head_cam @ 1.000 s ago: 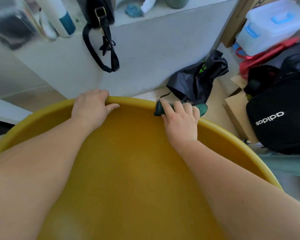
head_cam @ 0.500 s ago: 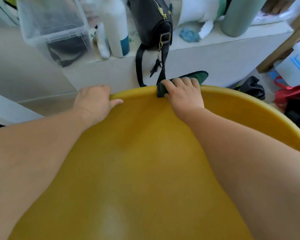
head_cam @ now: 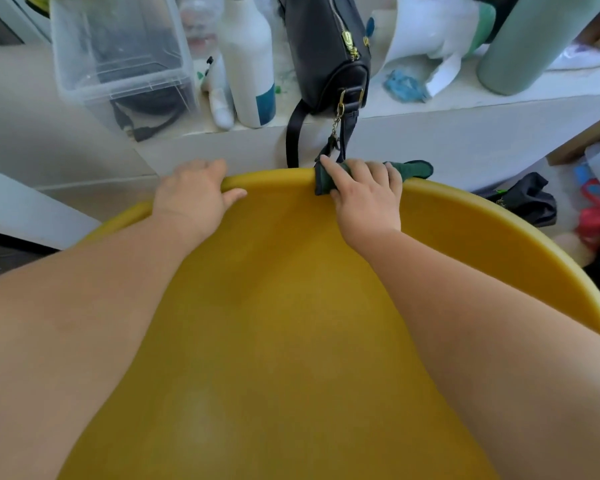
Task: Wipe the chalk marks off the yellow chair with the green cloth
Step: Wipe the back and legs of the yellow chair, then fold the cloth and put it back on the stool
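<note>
The yellow chair point(head_cam: 284, 306) fills the lower part of the view, its curved rim running across the middle. My left hand point(head_cam: 191, 192) grips the rim left of centre, fingers over the far edge and thumb on the inside. My right hand point(head_cam: 364, 195) presses the dark green cloth point(head_cam: 413, 168) onto the rim right of centre; the cloth folds over the edge and sticks out past my fingers on both sides. No chalk marks are visible on the yellow surface.
Behind the chair runs a white ledge point(head_cam: 465, 112) with a clear plastic box point(head_cam: 118, 60), a white bottle point(head_cam: 250, 64), a black handbag point(head_cam: 329, 53) whose strap hangs down to the rim, and a green flask point(head_cam: 527, 43). Bags lie on the floor at right point(head_cam: 527, 199).
My right hand has slid the cloth leftwards along the rim, from the right side toward the middle. The view has tilted up to show the ledge. My left hand stays on the rim.
</note>
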The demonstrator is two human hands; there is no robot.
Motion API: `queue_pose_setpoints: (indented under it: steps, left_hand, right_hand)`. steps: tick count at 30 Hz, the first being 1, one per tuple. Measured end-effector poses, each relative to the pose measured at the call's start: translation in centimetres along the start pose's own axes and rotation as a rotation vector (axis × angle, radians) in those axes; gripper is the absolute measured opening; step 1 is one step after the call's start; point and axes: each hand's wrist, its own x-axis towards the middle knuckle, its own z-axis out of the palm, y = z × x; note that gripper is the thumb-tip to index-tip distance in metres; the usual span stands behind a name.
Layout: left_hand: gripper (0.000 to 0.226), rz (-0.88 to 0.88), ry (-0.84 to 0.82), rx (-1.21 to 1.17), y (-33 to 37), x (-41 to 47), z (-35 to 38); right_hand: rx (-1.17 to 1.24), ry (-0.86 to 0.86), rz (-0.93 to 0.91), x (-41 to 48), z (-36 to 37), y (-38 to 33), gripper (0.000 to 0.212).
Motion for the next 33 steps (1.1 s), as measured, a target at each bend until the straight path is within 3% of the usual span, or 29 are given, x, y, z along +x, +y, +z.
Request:
queue_pose_setpoints:
  steps: [4, 7, 11, 14, 17, 23, 26, 28, 31, 33]
  left_hand:
    - [0.062, -0.188, -0.131, 0.128, 2.8, -2.7, -0.1]
    - [0.078, -0.191, -0.227, 0.069, 5.5, -6.7, -0.5]
    - [0.076, -0.267, -0.279, -0.553, 11.2, -14.1, -3.3]
    - [0.075, -0.418, -0.366, -0.996, 15.4, -19.4, -7.0]
    - [0.054, -0.470, -0.456, -1.372, 18.7, -23.9, -11.4]
    - [0.013, -0.533, -0.278, -1.339, 22.5, -31.6, -19.3]
    - [0.011, -0.455, -0.279, -1.345, 23.6, -34.2, -22.4]
    - [0.017, -0.394, -0.330, -1.379, 24.3, -35.4, -24.3]
    - [0.021, -0.253, -0.404, -1.389, 25.1, -36.0, -26.7]
    - [0.023, -0.173, -0.404, -1.392, 25.5, -35.8, -28.0]
  right_hand:
    - [-0.039, -0.075, 0.005, 0.1, -2.6, 0.0, 0.051]
    - [0.049, -0.051, 0.033, -2.1, -5.2, -0.6, 0.047]
    - [0.266, -0.041, 0.084, -7.6, -9.8, -1.5, 0.042]
    - [0.602, -0.231, 0.266, -11.6, -15.7, -1.8, 0.034]
    - [0.814, -0.371, 0.263, -15.7, -22.3, -2.2, 0.034]
    - [1.041, -0.557, 0.207, -24.1, -33.0, -0.1, 0.026]
    - [1.250, -0.628, 0.293, -27.0, -36.6, 1.7, 0.038]
    - [1.224, -0.573, 0.315, -28.3, -38.0, 2.6, 0.043]
    - [1.061, -0.542, 0.290, -29.7, -39.7, 3.4, 0.037]
    - [1.124, -0.566, 0.340, -30.6, -41.0, 3.2, 0.027]
